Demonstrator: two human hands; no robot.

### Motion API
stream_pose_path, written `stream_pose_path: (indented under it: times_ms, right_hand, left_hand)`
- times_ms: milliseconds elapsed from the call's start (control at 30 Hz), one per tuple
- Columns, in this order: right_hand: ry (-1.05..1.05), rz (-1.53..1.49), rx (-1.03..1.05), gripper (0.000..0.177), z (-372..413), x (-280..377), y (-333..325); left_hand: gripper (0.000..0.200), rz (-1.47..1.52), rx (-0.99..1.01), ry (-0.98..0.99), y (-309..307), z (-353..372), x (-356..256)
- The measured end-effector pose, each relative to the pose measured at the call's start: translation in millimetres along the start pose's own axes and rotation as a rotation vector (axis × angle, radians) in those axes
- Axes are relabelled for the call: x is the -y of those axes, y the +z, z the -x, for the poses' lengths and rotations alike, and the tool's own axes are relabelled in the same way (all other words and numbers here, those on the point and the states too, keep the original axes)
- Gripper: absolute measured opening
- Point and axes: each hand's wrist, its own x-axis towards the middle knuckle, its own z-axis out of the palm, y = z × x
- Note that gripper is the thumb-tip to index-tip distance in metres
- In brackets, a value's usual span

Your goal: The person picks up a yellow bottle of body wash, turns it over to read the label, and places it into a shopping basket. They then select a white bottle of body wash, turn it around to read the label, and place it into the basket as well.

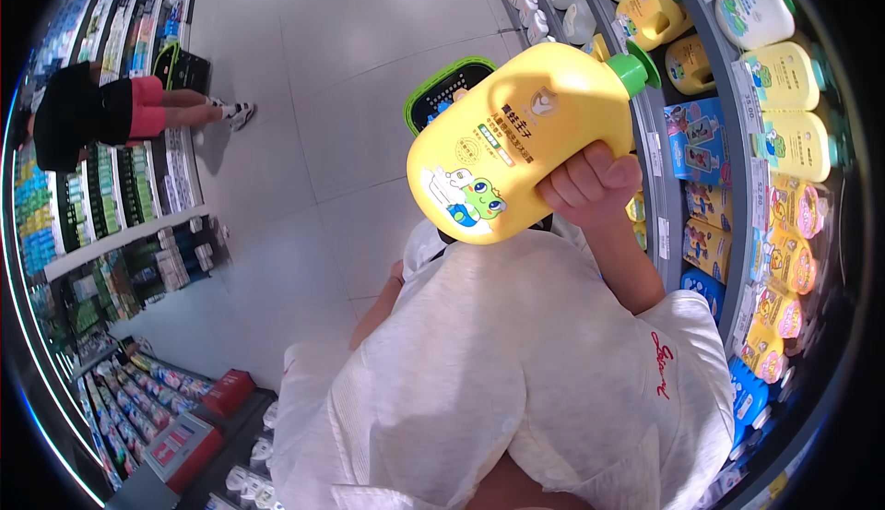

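Note:
My right hand (595, 183) is closed around the handle of a large yellow bottle (516, 146), raised before my chest. The bottle is tilted, its green pump top (631, 72) pointing up and right toward the shelf. A green cartoon frog and dark printed lettering mark its front. Of my left arm, only the forearm (376, 312) shows beside the white shirt; the hand itself is hidden. Behind the bottle, a dark basket with a green rim (431, 79) is partly covered. Something blue lies inside the basket.
Shelves on the right hold white bottles (756, 12), pale yellow bottles (784, 146) and a blue box (698, 141). Across the tiled floor (350, 12), a person in a black top (74, 118) stands near a dark basket (187, 72) at the left shelves. A red-and-grey box (184, 445) sits lower left.

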Motion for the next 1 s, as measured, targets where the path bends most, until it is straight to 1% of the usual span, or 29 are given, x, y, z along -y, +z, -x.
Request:
stream_pose_path:
  times_ms: [67,167,267,433,467,500,533,567,600,633,700,733,767,800,833,867,900,967,1000]
  right_hand:
    - [-0.039,0.0,0.002,0.025,4.3,3.3,0.5]
    - [-0.064,-0.023,-0.01,0.025,10.1,4.6,2.2]
    - [-0.06,-0.038,-0.028,0.025,11.3,3.5,-0.9]
    - [-0.025,-0.057,-0.039,0.025,12.5,-1.4,-6.2]
    - [-0.015,-0.036,-0.048,0.024,12.9,-1.2,-6.8]
    - [-0.003,-0.015,-0.056,0.024,13.4,-0.8,-7.4]
    - [0.012,-0.018,-0.057,0.024,14.2,0.3,-8.5]
    - [0.034,0.09,-0.094,0.025,15.3,1.7,-10.0]
    - [0.059,0.197,-0.13,0.026,17.2,2.6,-11.9]
    - [0.084,0.191,-0.129,0.026,21.3,2.7,-14.7]
    - [0.146,0.545,-0.422,0.015,30.1,3.7,-25.1]
    - [0.149,0.577,-0.542,0.011,34.6,2.0,-31.2]
    - [0.178,0.581,-0.533,0.011,41.1,0.5,-40.1]
    - [0.227,0.624,-0.718,0.011,49.2,-0.8,-50.5]
    - [0.274,0.67,-0.903,0.011,57.5,-2.9,-61.9]
    - [0.273,0.709,-0.908,0.012,66.3,-6.3,-72.9]
    - [0.298,0.717,-0.901,0.012,72.9,-10.2,-80.4]
    - [0.364,0.775,-1.047,0.015,87.7,-17.6,-94.6]
    - [0.434,0.821,-1.075,0.015,105.3,-24.4,-108.1]
  left_hand:
    - [0.03,0.109,0.053,-0.05,7.1,15.5,-2.5]
    - [0.03,0.249,0.052,-0.049,-2.5,11.2,-24.5]
    - [0.029,0.406,0.013,-0.015,-21.2,-10.6,-57.2]
    - [0.029,0.825,-0.027,0.041,-57.6,-57.0,-118.2]
    - [0.029,0.835,-0.03,0.038,-73.4,-43.6,-140.8]
    - [0.029,0.745,-0.079,0.065,-102.7,-20.0,-176.8]
    - [0.028,0.657,-0.127,0.091,-117.9,-7.3,-197.7]
    - [0.028,0.852,-0.078,0.013,-107.9,-14.3,-191.3]
    - [0.028,0.896,-0.069,0.033,-91.4,-26.7,-172.3]
    - [0.027,0.943,-0.062,0.05,-79.7,-33.7,-155.3]
    - [0.027,0.973,-0.073,0.046,-74.6,-25.4,-142.8]
    - [0.027,1.034,-0.098,0.023,-63.9,-28.0,-127.1]
    - [0.027,1.095,-0.118,-0.007,-53.6,-25.4,-115.7]
    - [0.027,1.12,-0.126,-0.017,-54.7,-14.7,-116.7]
    - [0.026,0.994,-0.158,-0.051,-64.9,-1.0,-123.4]
    - [0.026,0.866,-0.185,-0.085,-69.5,8.1,-124.7]
    - [0.026,0.89,-0.189,-0.094,-65.2,11.5,-118.4]
    - [0.024,0.798,-0.166,-0.179,-55.1,13.5,-101.5]
    - [0.024,0.816,-0.153,-0.186,-45.9,14.9,-87.6]
